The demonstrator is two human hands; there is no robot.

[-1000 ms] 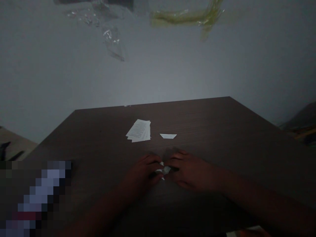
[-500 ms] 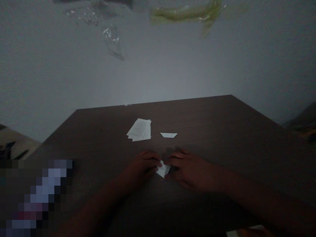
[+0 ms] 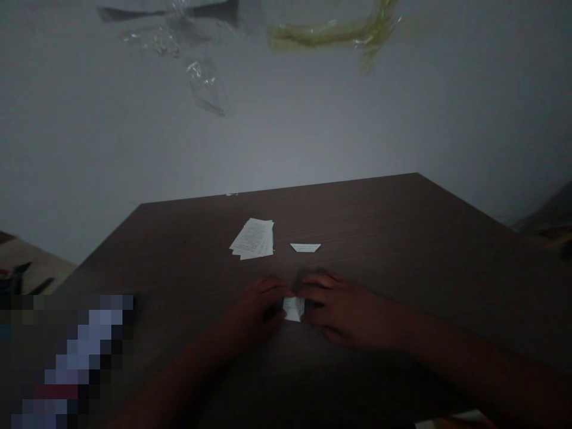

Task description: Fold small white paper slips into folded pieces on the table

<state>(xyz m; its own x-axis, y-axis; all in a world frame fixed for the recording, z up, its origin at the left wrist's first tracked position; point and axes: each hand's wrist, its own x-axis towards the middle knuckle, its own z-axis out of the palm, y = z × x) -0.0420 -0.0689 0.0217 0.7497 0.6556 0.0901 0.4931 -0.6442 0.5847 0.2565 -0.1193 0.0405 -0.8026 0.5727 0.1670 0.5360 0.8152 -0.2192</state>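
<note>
Between my two hands a small folded piece of printed paper (image 3: pixel 294 309) rests on the brown table, its outline now roughly square. My left hand (image 3: pixel 263 304) grips its left edge, fingers curled with the thumb at the near corner. On the opposite side my right hand (image 3: pixel 337 304) pinches the right edge, its fingers bent over the far corner. Just beyond the hands lies another folded paper (image 3: pixel 305 248), shaped like a flat trapezoid with printed lines. To its left sits a loose stack of printed paper sheets (image 3: pixel 254 238), slightly fanned.
The brown table (image 3: pixel 357 220) ends against a grey wall (image 3: pixel 313 119). Clear tape (image 3: pixel 205 89) and yellowish tape (image 3: pixel 322 36) stick to that wall. A pixelated, blurred-out object (image 3: pixel 89 351) occupies the table's left side. A white scrap (image 3: pixel 232 194) lies at the far edge.
The paper between my hands has gone from a pointed, diamond-like outline to a squarer one. Both hands stay in nearly the same place, and the view has tilted slightly.
</note>
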